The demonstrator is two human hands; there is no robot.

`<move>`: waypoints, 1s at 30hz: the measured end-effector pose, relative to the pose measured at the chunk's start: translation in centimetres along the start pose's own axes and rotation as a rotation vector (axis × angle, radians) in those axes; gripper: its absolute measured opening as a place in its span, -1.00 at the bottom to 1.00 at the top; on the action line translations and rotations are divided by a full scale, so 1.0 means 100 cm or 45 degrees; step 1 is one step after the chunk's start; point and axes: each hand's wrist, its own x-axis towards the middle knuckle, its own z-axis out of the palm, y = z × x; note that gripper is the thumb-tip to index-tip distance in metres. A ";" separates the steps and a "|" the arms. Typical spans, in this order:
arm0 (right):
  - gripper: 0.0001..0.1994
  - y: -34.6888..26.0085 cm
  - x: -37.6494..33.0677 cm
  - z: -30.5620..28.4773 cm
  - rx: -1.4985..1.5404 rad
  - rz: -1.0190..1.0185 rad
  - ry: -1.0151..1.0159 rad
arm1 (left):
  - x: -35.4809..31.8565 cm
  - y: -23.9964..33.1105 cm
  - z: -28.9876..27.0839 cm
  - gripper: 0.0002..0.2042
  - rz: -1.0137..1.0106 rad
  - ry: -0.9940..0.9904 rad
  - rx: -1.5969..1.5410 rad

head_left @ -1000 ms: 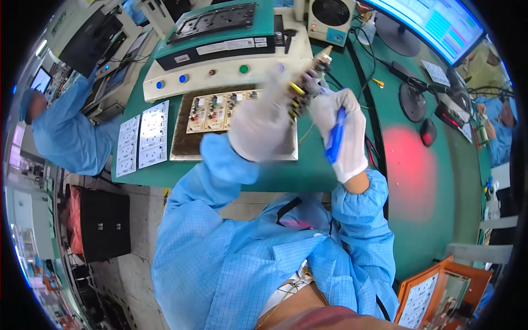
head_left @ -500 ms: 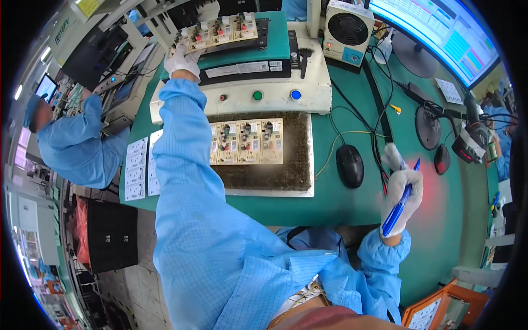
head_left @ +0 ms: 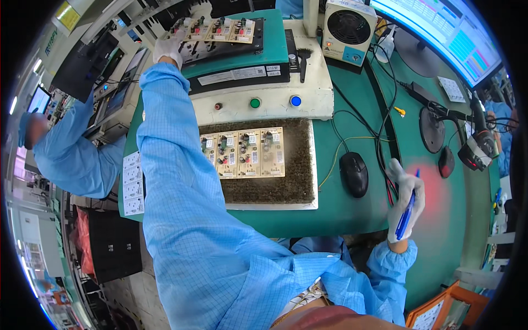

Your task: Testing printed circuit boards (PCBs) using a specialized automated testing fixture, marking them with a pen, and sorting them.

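l. hand (head_left: pixel 167 53), white glove: grip closed on left end of upper pcb panel (head_left: pixel 234 31); fingertips partly obscured. upper pcb panel is pos. over black plate (head_left: pixel 259 34) of green-topped fixture (head_left: pixel 276 41); contact w/ plate cannot be determined.

r. hand (head_left: pixel 401 201), white glove: grip closed around blue pen (head_left: pixel 407 217), pen slanted, over right part of tabletop (head_left: pixel 341 215).

fixture base (head_left: pixel 236 105), white, carries green btn (head_left: pixel 255 103) & blue btn (head_left: pixel 296 100) on front face. black brush (head_left: pixel 303 61) is at right of fixture.

in front of base: lower pcb panel (head_left: pixel 246 154) lies flat on brown mat (head_left: pixel 298 179); l. sleeve (head_left: pixel 176 159) covers left portion.

right of mat: black mouse (head_left: pixel 353 175), then cables. farther right: second mouse (head_left: pixel 446 162) & scanner (head_left: pixel 476 151), red light on surface nearby. rear right: fan unit (head_left: pixel 349 28), monitor (head_left: pixel 448 30). left: white printed sheet (head_left: pixel 133 184); beyond it, co-worker (head_left: pixel 71 151) in blue.
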 end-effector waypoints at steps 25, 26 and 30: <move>-0.82 0.058 0.058 0.204 -1.393 -0.701 -0.693 | -0.229 -0.012 0.053 -0.38 0.305 -0.122 0.015; -0.81 0.067 0.060 0.201 -1.336 -0.660 -0.686 | -0.222 -0.003 0.042 -0.41 0.261 -0.197 0.011; -0.82 0.062 0.064 0.200 -1.232 -0.685 -0.667 | -0.212 0.004 0.040 -0.50 0.279 -0.135 0.156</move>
